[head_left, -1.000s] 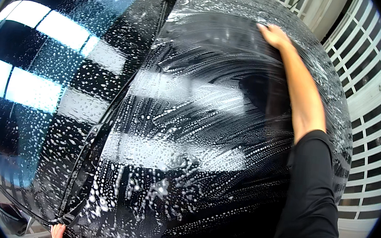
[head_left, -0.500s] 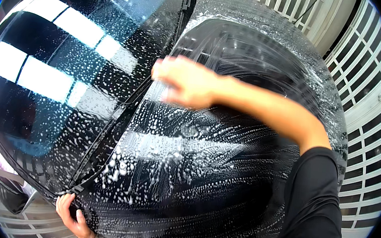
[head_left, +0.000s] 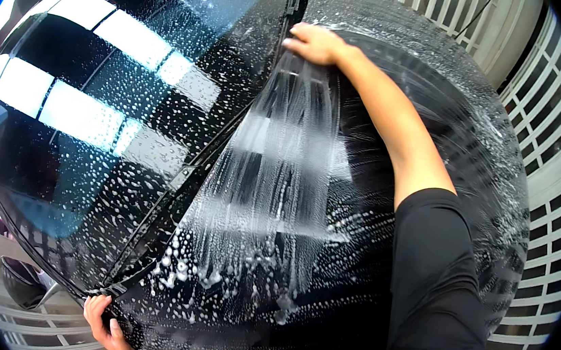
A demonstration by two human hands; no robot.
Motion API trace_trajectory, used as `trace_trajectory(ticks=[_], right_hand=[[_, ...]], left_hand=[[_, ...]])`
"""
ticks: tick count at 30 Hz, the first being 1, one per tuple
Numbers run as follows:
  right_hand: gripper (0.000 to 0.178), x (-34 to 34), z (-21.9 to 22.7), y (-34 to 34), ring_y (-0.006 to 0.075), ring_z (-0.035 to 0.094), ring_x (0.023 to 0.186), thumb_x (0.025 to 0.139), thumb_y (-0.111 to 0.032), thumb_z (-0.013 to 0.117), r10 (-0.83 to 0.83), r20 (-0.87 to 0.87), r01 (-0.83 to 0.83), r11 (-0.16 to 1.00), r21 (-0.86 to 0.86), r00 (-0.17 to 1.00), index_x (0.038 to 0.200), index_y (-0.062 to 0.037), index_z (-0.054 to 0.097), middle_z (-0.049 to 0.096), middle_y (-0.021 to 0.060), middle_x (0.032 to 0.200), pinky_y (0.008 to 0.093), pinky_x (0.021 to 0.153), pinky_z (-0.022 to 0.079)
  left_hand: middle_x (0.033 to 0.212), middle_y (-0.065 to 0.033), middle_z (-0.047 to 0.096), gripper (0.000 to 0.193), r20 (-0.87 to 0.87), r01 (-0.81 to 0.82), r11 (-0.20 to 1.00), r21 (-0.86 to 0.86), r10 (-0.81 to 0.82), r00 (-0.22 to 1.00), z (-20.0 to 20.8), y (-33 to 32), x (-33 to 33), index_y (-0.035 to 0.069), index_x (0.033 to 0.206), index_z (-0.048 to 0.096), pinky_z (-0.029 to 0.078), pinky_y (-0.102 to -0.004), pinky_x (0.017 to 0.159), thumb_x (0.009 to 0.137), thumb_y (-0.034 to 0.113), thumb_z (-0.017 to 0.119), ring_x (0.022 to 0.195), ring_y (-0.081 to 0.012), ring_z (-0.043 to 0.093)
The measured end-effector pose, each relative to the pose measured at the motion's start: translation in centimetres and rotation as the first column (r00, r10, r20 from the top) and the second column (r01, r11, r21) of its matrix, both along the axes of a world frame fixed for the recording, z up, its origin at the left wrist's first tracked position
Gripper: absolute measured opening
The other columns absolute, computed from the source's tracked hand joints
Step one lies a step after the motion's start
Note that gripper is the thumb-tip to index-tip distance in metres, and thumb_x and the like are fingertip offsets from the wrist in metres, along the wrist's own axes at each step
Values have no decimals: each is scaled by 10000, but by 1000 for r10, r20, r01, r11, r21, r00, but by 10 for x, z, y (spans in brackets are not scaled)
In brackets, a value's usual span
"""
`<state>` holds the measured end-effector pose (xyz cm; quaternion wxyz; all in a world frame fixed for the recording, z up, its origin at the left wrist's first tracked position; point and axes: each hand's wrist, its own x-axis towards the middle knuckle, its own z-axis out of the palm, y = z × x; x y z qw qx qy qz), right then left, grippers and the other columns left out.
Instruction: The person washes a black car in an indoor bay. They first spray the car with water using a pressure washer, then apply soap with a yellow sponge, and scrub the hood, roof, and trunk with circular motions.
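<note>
A black car's hood point(head_left: 360, 265), wet and flecked with soap foam, fills the middle and right. My right hand point(head_left: 318, 44) is palm down on its far part, beside the windshield's edge, fingers bent. Whatever is under the palm is hidden. A broad band of fresh streaks point(head_left: 283, 148) runs from below this hand toward the near side. My left hand point(head_left: 106, 333) rests its fingertips on the car's near edge by the windshield's lower corner, thumb apart, holding nothing.
Left of the hood is the windshield point(head_left: 125, 90), covered in droplets and reflections, with a wiper point(head_left: 161, 207) along its base. A side mirror point(head_left: 21, 282) sticks out at the lower left. White slatted gates point(head_left: 554, 176) stand beyond the car on the right.
My right hand has swept away from me and slightly right over the hood. The foam there is now smeared into long streaks. My left hand stays at the car's edge; the view has shifted slightly.
</note>
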<state>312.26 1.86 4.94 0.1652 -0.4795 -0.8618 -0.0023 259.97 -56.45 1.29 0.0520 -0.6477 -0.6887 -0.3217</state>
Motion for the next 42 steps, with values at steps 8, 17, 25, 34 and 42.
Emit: trace_trajectory(ticks=[8, 17, 25, 34, 42], right_hand=[[533, -47, 5, -123, 376, 576, 1287, 1059, -488, 539, 352, -16, -349, 931, 106, 936, 1289, -15, 628, 601, 202, 1382, 499, 1140, 439], [585, -33, 7, -202, 342, 497, 1433, 1043, -472, 579, 472, 59, -475, 875, 95, 880, 1417, -22, 576, 543, 180, 1524, 517, 1220, 369], [643, 129, -6, -76, 388, 574, 1312, 1069, -587, 470, -282, 1, 282, 959, 10, 959, 1288, -5, 634, 621, 209, 1330, 490, 1119, 445], [666, 44, -4, -305, 359, 394, 1537, 1037, -547, 563, 485, 103, -491, 870, 44, 868, 1508, -77, 532, 471, 179, 1614, 554, 1294, 256], [567, 194, -20, -122, 369, 573, 1317, 1047, -535, 535, -282, -30, 284, 958, 48, 959, 1324, -50, 634, 625, 185, 1357, 501, 1124, 452]], left_hand=[[1203, -177, 680, 586, 29, -36, 998, 43, 35, 999, -5, 0, 4, -35, 1184, 683, 253, -591, 1245, 1003, 502, 533, 1277, -383, 548], [1339, -189, 649, 570, 16, -69, 997, -22, 70, 997, -9, -11, -13, -41, 1243, 666, 280, -534, 1236, 1017, 467, 542, 1368, -385, 501], [1208, -184, 679, 572, 80, 24, 998, 51, -28, 996, -9, 18, 9, -38, 1182, 675, 263, -574, 1238, 1009, 489, 537, 1275, -387, 539], [1288, -178, 636, 457, 49, -32, 999, -5, 32, 998, -8, -3, -1, -29, 1244, 638, 305, -508, 1206, 989, 346, 586, 1311, -366, 516], [1248, -159, 646, 448, 122, 21, 1000, 6, -21, 992, -10, 29, 4, -17, 1223, 640, 333, -473, 1169, 986, 361, 605, 1280, -347, 525]])
